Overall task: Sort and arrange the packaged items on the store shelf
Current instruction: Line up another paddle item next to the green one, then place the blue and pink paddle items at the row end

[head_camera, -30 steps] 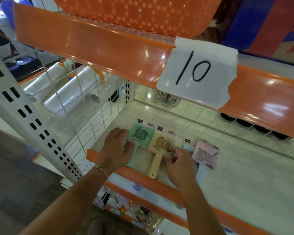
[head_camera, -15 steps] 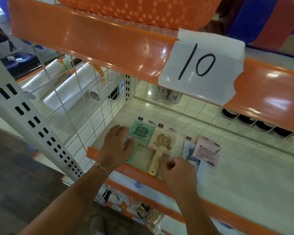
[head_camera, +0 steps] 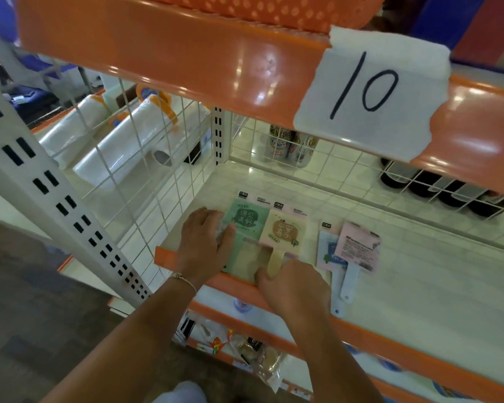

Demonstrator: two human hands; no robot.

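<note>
On the white shelf, the open left hand presses the green fan packet while the right hand, at five o'clock from it, pinches the beige fan's handle, apparently aligning the pair; squaring them likely follows.

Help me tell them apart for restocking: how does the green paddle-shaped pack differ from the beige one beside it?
The green pack lies leftmost, nearest the wire side; the beige pack lies to its right. The left hand rests on the green pack; the right hand is at the beige pack's handle. Both lie flat, side by side, handles toward the shelf's front edge.
</note>
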